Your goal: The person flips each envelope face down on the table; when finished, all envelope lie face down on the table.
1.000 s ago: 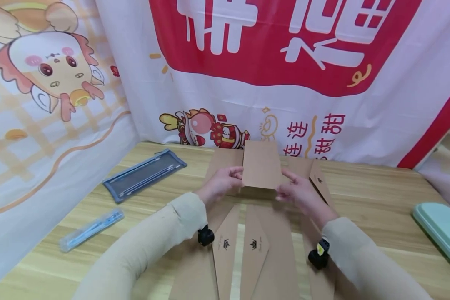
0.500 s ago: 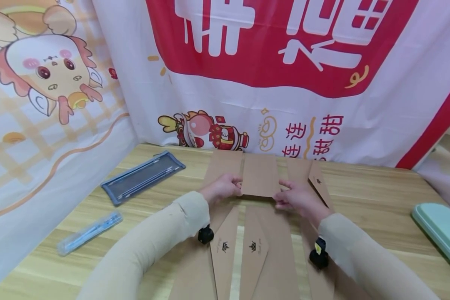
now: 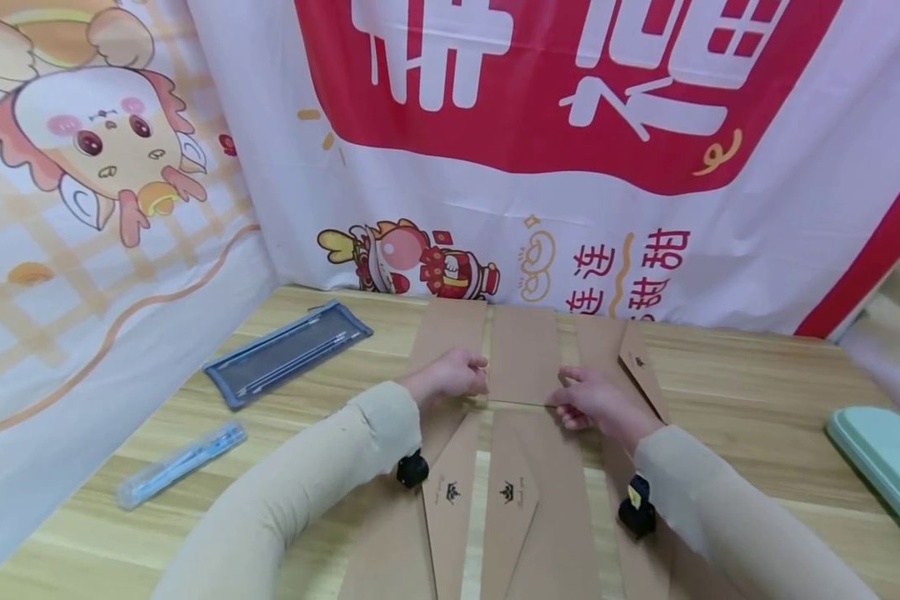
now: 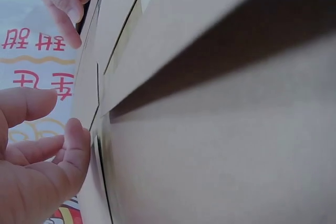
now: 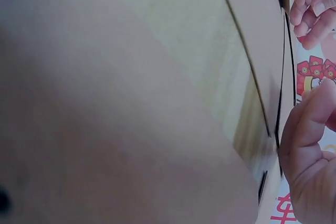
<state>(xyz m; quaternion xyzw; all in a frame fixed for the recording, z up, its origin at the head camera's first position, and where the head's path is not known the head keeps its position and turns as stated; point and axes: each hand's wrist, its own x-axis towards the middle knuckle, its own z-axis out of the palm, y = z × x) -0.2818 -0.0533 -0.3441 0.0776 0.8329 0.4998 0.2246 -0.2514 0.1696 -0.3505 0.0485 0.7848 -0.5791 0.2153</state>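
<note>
A brown kraft envelope (image 3: pixel 523 354) lies flat at the back of the table, plain side up. Beside its left edge is my left hand (image 3: pixel 456 372); in the left wrist view its thumb and fingers (image 4: pixel 77 153) stand apart with nothing between them. My right hand (image 3: pixel 588 393) is at the envelope's lower right corner, fingers loosely bent and the index finger close to the edge; whether it touches cannot be told. In front lie two envelopes with crown-printed flaps, one left (image 3: pixel 450 492) and one right (image 3: pixel 543 500).
More kraft envelopes lie at the back left (image 3: pixel 450 321) and back right (image 3: pixel 598 337), partly under the hands. On the left are a blue mesh pencil pouch (image 3: pixel 288 354) and a clear case with blue contents (image 3: pixel 183 464). A mint-green case (image 3: pixel 888 458) stands right. A printed curtain (image 3: pixel 532 208) hangs behind.
Held between both hands and raised a second ago, the back-centre envelope came down flat onto the table. Both hands have loosened their hold and stay at its sides.
</note>
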